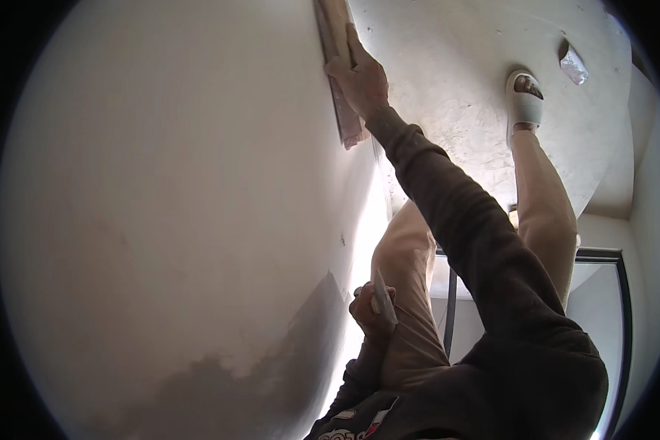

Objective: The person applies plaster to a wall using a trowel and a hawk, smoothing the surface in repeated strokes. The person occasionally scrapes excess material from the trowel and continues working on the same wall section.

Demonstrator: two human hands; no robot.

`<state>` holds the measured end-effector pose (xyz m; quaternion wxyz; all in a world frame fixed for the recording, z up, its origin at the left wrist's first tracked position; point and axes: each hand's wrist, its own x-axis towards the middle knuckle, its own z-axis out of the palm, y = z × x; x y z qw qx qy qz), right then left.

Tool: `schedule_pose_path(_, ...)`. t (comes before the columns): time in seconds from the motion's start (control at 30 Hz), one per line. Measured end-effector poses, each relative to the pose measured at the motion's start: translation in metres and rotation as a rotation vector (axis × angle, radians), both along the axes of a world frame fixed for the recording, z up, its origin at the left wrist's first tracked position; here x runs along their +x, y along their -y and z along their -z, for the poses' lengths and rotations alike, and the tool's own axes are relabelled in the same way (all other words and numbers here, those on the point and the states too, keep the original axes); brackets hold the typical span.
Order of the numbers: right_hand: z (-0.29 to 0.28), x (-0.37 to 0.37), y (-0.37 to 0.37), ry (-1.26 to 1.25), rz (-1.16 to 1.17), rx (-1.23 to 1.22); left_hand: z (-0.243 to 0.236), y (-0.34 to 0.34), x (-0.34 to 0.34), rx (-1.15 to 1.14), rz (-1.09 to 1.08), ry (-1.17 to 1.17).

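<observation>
My right hand [363,82], at the end of an outstretched arm in a dark sleeve, is wrapped round a long, flat plastering blade [347,123]. Its straight edge lies along the pale wall [169,169] on my left. The blade's far end runs out of the top of the view. Closer to my body, beside my thigh, my left hand [372,314] is closed round a small putty knife [384,299] with its pale blade tilted upward. Part of its handle is hidden by my fingers.
A darker grey patch [220,392] covers the wall's lower part. Specks and smears mark the pale floor [447,66]. My foot in a white slide sandal [524,110] stands there, near a small pale crumpled thing [573,64]. A dark door frame [625,308] is at right.
</observation>
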<state>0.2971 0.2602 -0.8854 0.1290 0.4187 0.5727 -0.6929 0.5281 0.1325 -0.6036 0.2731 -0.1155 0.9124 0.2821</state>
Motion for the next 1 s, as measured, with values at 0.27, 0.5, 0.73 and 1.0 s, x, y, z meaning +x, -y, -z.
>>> schedule_pose_path(0.27, -0.089, 0.075, 0.048, -0.046, -0.093, 0.045, 0.000, 0.004, 0.015, -0.023, -0.078, -0.038)
schedule_pose_path(0.5, -0.065, 0.006, 0.005, -0.175, -0.017, 0.173, -0.004, -0.006, 0.006, -0.003, -0.030, -0.005)
schedule_pose_path(0.73, -0.095, 0.060, 0.042, -0.016, -0.082, 0.074, 0.002, 0.003, 0.024, -0.036, -0.062, -0.059)
schedule_pose_path(1.0, -0.105, -0.020, -0.007, -0.329, 0.016, 0.259, 0.005, -0.002, 0.024, -0.012, -0.075, -0.035)
